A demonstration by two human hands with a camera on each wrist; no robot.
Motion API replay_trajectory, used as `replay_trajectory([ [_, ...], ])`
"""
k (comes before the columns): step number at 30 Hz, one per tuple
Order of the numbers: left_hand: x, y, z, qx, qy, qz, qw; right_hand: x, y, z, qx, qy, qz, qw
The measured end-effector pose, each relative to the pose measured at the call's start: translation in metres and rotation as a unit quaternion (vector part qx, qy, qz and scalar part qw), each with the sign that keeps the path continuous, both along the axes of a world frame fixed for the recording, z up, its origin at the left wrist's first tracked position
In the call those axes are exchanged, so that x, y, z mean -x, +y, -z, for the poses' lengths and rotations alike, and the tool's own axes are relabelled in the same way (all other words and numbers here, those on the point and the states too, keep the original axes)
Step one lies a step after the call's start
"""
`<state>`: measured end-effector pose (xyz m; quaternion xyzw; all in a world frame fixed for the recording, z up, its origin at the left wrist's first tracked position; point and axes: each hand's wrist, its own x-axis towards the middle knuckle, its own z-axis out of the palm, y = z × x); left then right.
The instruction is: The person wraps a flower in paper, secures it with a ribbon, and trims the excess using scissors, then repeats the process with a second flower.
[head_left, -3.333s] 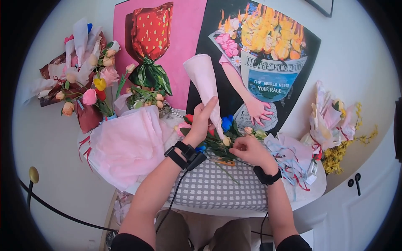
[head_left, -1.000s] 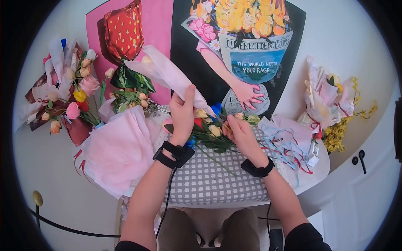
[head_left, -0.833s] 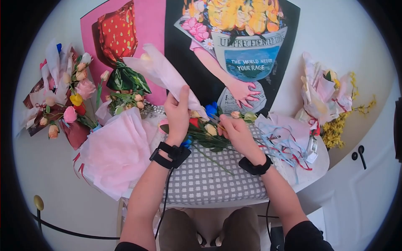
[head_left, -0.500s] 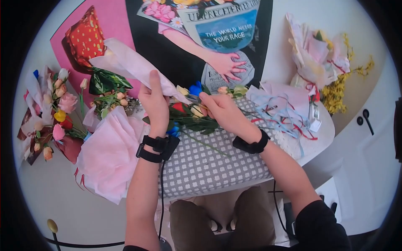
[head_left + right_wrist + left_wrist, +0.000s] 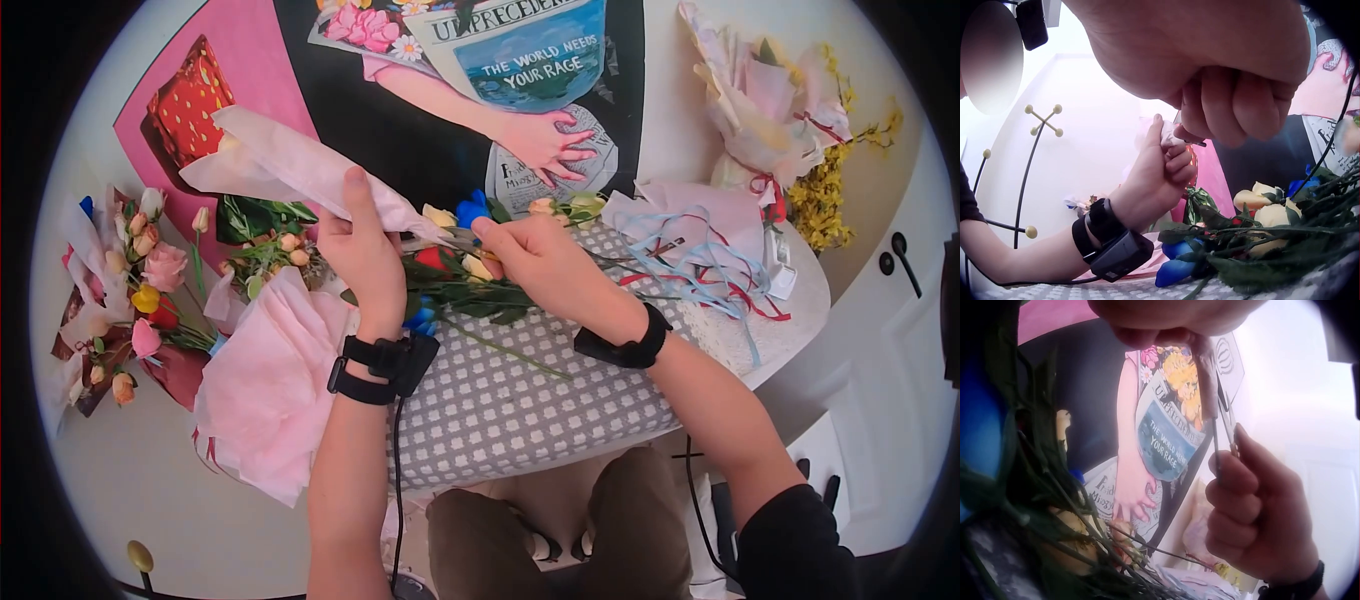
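My left hand (image 5: 365, 250) grips a flower wrapped in a pale pink paper cone (image 5: 300, 168), tilted with its wide end to the upper left. A cream bloom shows faintly inside the cone. In my right hand (image 5: 550, 265) is a pair of scissors (image 5: 463, 238), its handles mostly hidden by the curled fingers. The left wrist view shows the scissor blades (image 5: 1227, 419) right at the narrow lower end of the wrap (image 5: 1207, 381). Beneath both hands lie loose artificial roses, among them a cream rose (image 5: 478, 268) and a blue rose (image 5: 472, 208).
Folded pink tissue paper (image 5: 270, 375) lies left on the table. Light blue and red ribbons (image 5: 690, 265) tangle at the right. A wrapped bouquet (image 5: 760, 120) stands at back right, more flowers (image 5: 150, 270) at far left. A grey checked cloth (image 5: 530, 400) covers the front.
The right hand has brought scissors up from among the flowers to the wrap's lower end. The cone has tipped from near upright toward the left. The head view has shifted downward.
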<state>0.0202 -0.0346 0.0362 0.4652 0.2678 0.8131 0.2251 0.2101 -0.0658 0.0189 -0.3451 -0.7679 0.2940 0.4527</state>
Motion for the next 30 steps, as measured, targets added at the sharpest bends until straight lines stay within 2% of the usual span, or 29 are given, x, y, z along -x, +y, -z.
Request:
replay_trajectory([
  [4, -0.005, -0.004, 0.001, 0.021, 0.023, -0.021, 0.999, 0.0, 0.004, 0.003, -0.019, 0.015, -0.008, 1.0],
  [7, -0.005, -0.004, 0.004, -0.003, 0.012, 0.021, 1.0, 0.0, 0.007, 0.005, -0.016, 0.03, -0.013, 0.999],
  [9, -0.006, -0.003, 0.003, -0.002, 0.027, -0.007, 1.0, 0.0, 0.006, 0.005, -0.019, 0.036, -0.008, 0.999],
  [12, -0.006, -0.006, 0.003, -0.004, 0.003, 0.018, 1.0, 0.001, 0.004, 0.004, -0.016, 0.046, -0.001, 0.999],
  [17, -0.005, -0.005, 0.002, -0.023, 0.031, 0.009, 0.999, 0.002, 0.003, 0.006, -0.024, 0.077, 0.003, 0.997],
  [19, -0.007, -0.006, 0.002, -0.031, 0.036, 0.014, 0.999, 0.002, -0.001, 0.003, -0.014, 0.079, -0.028, 0.996],
  [26, -0.017, -0.018, -0.004, -0.018, 0.041, -0.009, 0.999, 0.002, -0.002, 0.003, -0.005, 0.086, -0.032, 0.996],
  [28, -0.015, -0.015, -0.003, -0.012, 0.054, -0.014, 0.998, 0.001, -0.002, 0.002, -0.09, 0.064, -0.001, 0.994],
  [30, -0.011, -0.009, 0.0, -0.003, 0.053, 0.016, 0.998, -0.002, -0.003, -0.001, -0.117, 0.042, 0.023, 0.992],
])
